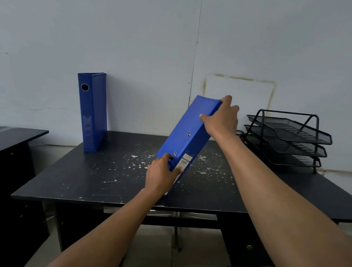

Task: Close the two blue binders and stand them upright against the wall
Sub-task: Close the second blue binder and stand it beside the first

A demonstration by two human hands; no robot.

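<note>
Blue binder [186,134] tilted right of upright binder [91,113]; left hand [161,174] clasps bottom, right hand [223,118] top; stiff, light.

small label [184,162] on tilted binder [189,130], print too blurred to read

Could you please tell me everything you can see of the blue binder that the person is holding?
The held binder is bright blue with a smooth, plastic-looking cover, and it is closed. Two small dark fittings and a pale label show on its broad face. It is tilted, top leaning right, above the black table. The left hand grips its lower end; the right hand clasps its upper corner. Whether its bottom touches the table is hidden.
</note>
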